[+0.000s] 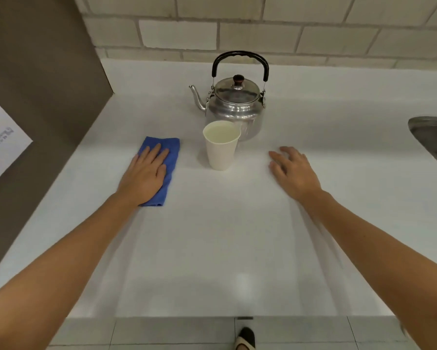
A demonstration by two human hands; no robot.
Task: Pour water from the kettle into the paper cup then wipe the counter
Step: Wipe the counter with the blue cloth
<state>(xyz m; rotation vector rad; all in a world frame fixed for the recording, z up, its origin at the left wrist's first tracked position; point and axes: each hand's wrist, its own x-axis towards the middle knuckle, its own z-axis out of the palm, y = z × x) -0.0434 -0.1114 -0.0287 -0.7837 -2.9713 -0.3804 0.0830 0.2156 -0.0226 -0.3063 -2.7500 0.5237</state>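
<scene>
A steel kettle [235, 107] with a black arched handle stands upright at the back of the white counter [225, 236], spout pointing left. Just in front of it stands a white paper cup [221, 150] holding water. Left of the cup lies a folded blue cloth [170, 157]. My left hand [146, 176] rests flat on the cloth, fingers stretched out and pressing it to the counter. My right hand [292, 170] hovers low over the counter to the right of the cup, fingers apart and holding nothing.
A brown side panel [35, 97] with a white paper sheet [0, 140] walls off the left. A steel sink [435, 137] edge shows at the far right. Tiled wall runs behind the kettle. A shoe [245, 338] is visible below the counter's front edge.
</scene>
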